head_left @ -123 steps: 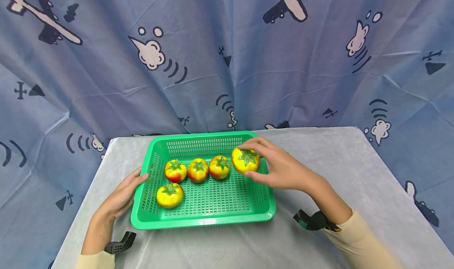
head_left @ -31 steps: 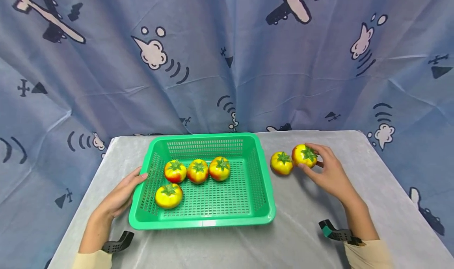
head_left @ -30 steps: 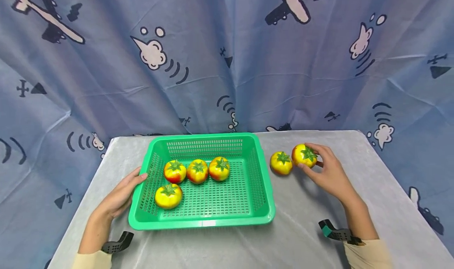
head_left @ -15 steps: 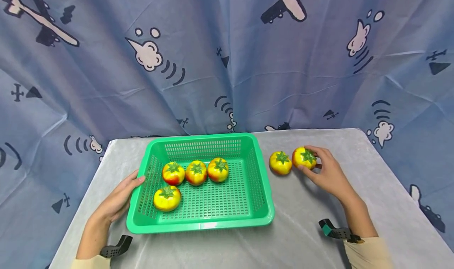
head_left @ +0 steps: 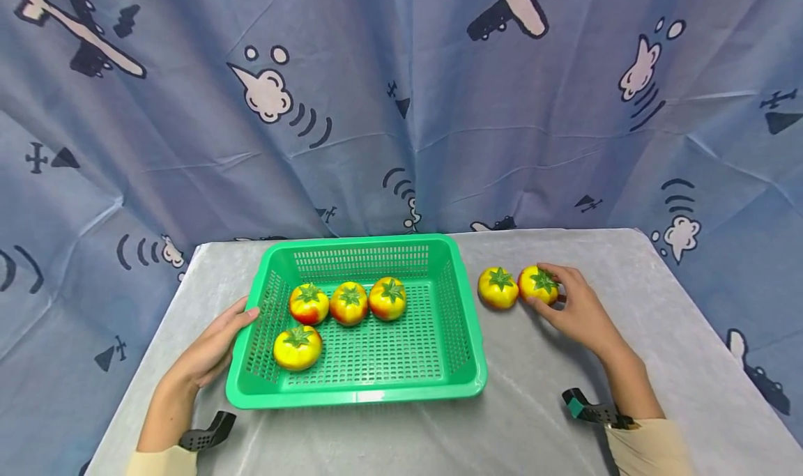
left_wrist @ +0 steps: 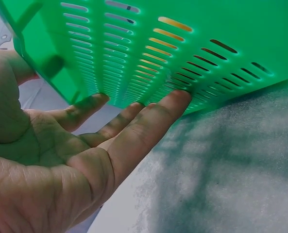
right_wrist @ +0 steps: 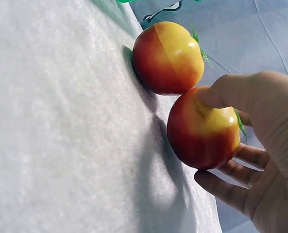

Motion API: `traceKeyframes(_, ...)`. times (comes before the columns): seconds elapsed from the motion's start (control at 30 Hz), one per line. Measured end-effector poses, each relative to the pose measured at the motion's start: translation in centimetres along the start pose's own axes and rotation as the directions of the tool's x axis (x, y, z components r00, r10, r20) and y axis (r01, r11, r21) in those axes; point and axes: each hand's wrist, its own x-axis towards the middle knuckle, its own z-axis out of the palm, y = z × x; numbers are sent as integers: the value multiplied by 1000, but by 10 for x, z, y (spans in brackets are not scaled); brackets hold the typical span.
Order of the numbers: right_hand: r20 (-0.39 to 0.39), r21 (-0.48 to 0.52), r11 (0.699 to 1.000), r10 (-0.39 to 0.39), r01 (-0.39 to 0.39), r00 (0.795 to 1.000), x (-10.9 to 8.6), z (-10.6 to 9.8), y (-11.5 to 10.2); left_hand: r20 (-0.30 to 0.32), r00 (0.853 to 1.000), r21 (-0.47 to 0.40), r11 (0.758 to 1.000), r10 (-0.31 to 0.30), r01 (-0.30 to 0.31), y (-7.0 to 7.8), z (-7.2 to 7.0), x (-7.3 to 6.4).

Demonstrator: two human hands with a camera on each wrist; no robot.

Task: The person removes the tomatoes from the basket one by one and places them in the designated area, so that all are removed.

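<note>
A yellow-and-red tomato (head_left: 538,285) with a green leafy top is pinched between the thumb and fingers of my right hand (head_left: 580,312). In the right wrist view it meets a second tomato (right_wrist: 168,58), which lies on the table right of the green basket (head_left: 414,392). Whether the pinched one bears fully on the table I cannot tell. My left hand (head_left: 210,347) holds the basket's left side, thumb over the rim. In the left wrist view its fingers (left_wrist: 144,131) reach against the slotted outer wall. Inside the basket, three tomatoes (head_left: 349,303) form a row, with another tomato (head_left: 297,348) in front.
A grey-white cloth covers the table (head_left: 376,441). Behind it hangs a blue curtain (head_left: 351,113) printed with planes and clouds. Black camera mounts (head_left: 592,410) sit on both wrists.
Two tomatoes have left the basket for the table's right side. Over the last second, my right hand has lowered its tomato slightly, beside the other one. My left hand stays at the basket.
</note>
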Motion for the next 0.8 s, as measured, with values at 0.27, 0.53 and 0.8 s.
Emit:
traceKeyframes(0.27,13,-31,999,16,-16,1000,-1,1,2,8,1000,-6,1000,8,-8,0,0,1)
traceKeyframes(0.53,32,-54,998,33,-31,999,-1,-1,-1,1,1000,4,1000,8,-8,-1,1,0)
traceKeyframes(0.8,57,-53,996,72,-69,996,0,-1,-3,-5,1000,3,1000,-1,1,0,1,0)
